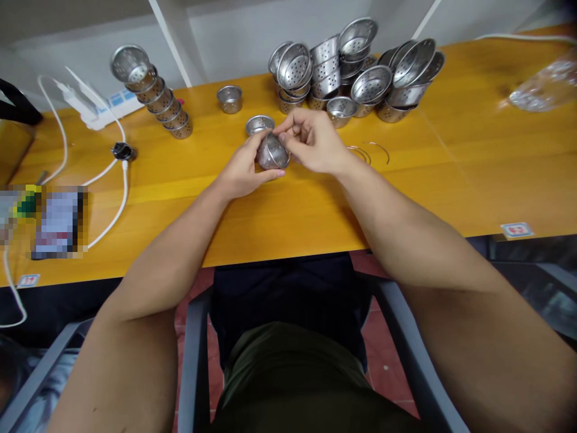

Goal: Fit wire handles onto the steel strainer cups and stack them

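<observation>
Metal cup (272,154) with little holes is up front, just over the table (293,219), tilted, and I can't tell which way its mouth points. Left hand (243,171) is wrapped around it from the side, fingers on the far side and thumb on the near one, so my guess is that's the steadying grip. Right hand (318,141) has thumb and index drawn in close at the cup's upper edge, probably for fine fingertip work. There's a thin curved line across the cup, maybe wire, but whether those fingertips are pinching it, can't tell.

Loose curved wires (386,153) lie just past the right wrist, which looks like a handy spot for grabbing. Another cup (260,125) sits right behind the held one, and a lone cup (230,100) stands a bit farther back. Cup pile (326,67) crowds the back on the right, nested, likely to save room. Leaning stack (158,99) on the left stands apart, near a power strip (124,107), maybe to keep batches separate.
</observation>
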Motion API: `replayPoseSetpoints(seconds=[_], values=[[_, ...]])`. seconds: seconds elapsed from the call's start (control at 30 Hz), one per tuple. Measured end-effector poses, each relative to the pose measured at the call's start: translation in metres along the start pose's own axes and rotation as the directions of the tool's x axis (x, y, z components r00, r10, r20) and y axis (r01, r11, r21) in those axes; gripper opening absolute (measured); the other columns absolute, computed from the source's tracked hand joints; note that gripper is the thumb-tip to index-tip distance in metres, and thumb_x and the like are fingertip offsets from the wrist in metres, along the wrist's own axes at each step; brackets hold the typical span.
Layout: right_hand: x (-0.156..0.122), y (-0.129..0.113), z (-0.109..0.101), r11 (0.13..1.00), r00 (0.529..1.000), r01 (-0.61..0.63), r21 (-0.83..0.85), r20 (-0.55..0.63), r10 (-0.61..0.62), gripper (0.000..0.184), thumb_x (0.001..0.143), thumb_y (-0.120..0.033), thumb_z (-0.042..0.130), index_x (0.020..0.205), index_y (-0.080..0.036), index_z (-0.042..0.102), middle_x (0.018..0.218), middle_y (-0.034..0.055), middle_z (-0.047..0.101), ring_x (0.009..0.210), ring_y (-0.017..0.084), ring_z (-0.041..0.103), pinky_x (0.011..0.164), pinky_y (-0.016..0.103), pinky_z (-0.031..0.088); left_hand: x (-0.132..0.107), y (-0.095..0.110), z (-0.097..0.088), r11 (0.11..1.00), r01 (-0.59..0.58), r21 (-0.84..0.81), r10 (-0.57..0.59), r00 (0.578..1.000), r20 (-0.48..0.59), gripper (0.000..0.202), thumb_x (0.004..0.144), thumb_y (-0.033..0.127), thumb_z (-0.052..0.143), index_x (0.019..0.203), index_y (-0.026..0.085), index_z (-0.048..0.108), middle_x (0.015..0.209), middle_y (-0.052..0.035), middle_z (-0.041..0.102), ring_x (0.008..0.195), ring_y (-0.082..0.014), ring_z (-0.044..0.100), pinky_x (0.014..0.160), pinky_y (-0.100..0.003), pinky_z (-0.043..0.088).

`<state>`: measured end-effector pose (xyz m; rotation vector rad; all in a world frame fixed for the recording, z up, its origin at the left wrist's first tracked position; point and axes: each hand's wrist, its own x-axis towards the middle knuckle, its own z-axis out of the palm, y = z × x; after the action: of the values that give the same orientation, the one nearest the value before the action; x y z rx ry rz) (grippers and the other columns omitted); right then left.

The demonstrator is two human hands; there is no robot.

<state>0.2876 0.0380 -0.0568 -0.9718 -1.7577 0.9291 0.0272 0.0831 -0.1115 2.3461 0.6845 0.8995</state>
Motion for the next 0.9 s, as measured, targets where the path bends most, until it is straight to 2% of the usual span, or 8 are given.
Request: replayPoseSetpoints(seconds=[0.1,0.2,0.37,0.53,0.67,0.73,0.83,0.9], values=[[0.0,0.0,-0.004,0.997,0.998,-0.048,0.061,0.035,0.046,0.054,0.106,-0.076,0.097,0.111,-0.031,0.067,0.073,-0.0017,0.059,0.069,0.024,0.066,0.063,0.039,0.064,0.001,0.003,0.004,1.0,0.008,-0.018,-0.008,1.0,-0.013,0.127,0.091,0.107,0.088,0.183,0.029,0.047,0.182,-0.0183,0.062,0.173,-0.052,0.059,0.151,-0.068,0.045],[-0.001,0.001,-0.006,0.998,0.998,-0.037,0.055,0.056,0.034,0.062,0.106,-0.087,0.09,0.114,-0.031,0.065,0.069,-0.0036,0.058,0.062,0.022,0.06,0.063,0.041,0.064,0.002,0.005,0.005,1.0,0.006,-0.027,-0.007,0.999,-0.037,0.125,0.09,0.108,0.087,0.18,0.029,0.05,0.178,-0.0183,0.065,0.169,-0.0508,0.064,0.146,-0.067,0.052],[-0.001,-0.002,-0.004,0.999,0.997,-0.036,-0.036,0.071,0.038,0.075,0.098,-0.105,0.078,0.115,-0.034,0.061,0.073,-0.0009,0.06,0.064,0.028,0.063,0.062,0.047,0.062,0.002,0.011,-0.001,1.0,-0.007,-0.002,0.007,0.998,-0.057,0.122,0.087,0.108,0.091,0.173,0.029,0.057,0.174,-0.0186,0.069,0.167,-0.0507,0.066,0.145,-0.068,0.053],[-0.002,-0.004,-0.006,1.0,0.997,0.002,-0.028,0.079,0.0,0.073,0.096,-0.105,0.079,0.111,-0.035,0.062,0.069,-0.002,0.059,0.062,0.028,0.062,0.06,0.048,0.061,0.0,0.016,-0.001,1.0,-0.013,0.014,0.014,0.998,-0.053,0.116,0.092,0.106,0.088,0.173,0.03,0.055,0.167,-0.0168,0.072,0.161,-0.0491,0.071,0.142,-0.067,0.056],[-0.002,0.003,-0.006,1.0,0.996,-0.001,0.002,0.091,0.001,0.076,0.096,-0.105,0.082,0.114,-0.033,0.066,0.074,-0.0003,0.065,0.065,0.027,0.066,0.064,0.048,0.062,-0.001,0.015,0.001,1.0,0.001,-0.004,-0.001,0.999,-0.035,0.115,0.093,0.106,0.088,0.172,0.029,0.055,0.163,-0.0173,0.074,0.157,-0.049,0.074,0.138,-0.069,0.059],[0.001,0.009,-0.002,1.0,0.999,0.004,0.01,0.043,-0.005,0.084,0.096,-0.112,0.074,0.119,-0.032,0.065,0.079,0.0014,0.067,0.071,0.027,0.066,0.067,0.047,0.06,-0.001,0.012,-0.002,1.0,0.024,-0.011,-0.024,0.998,-0.062,0.117,0.09,0.108,0.088,0.171,0.029,0.056,0.164,-0.0182,0.073,0.157,-0.0492,0.074,0.138,-0.069,0.059],[0.007,0.015,0.004,1.0,0.992,0.02,-0.001,-0.123,-0.02,0.096,0.096,-0.123,0.053,0.127,-0.031,0.058,0.09,0.0036,0.069,0.076,0.025,0.064,0.07,0.046,0.055,0.0,0.005,-0.011,0.997,0.079,0.001,-0.078,0.986,-0.145,0.122,0.084,0.114,0.087,0.164,0.027,0.058,0.16,-0.0191,0.074,0.155,-0.0494,0.073,0.137,-0.07,0.059],[0.01,0.017,0.002,1.0,0.976,0.005,-0.004,-0.217,-0.006,0.1,0.096,-0.124,0.049,0.132,-0.031,0.05,0.099,0.0045,0.071,0.075,0.023,0.062,0.069,0.045,0.053,-0.003,-0.001,-0.019,0.993,0.119,0.015,-0.114,0.976,-0.183,0.122,0.082,0.116,0.085,0.159,0.026,0.058,0.154,-0.0183,0.076,0.151,-0.0485,0.074,0.135,-0.069,0.059]])
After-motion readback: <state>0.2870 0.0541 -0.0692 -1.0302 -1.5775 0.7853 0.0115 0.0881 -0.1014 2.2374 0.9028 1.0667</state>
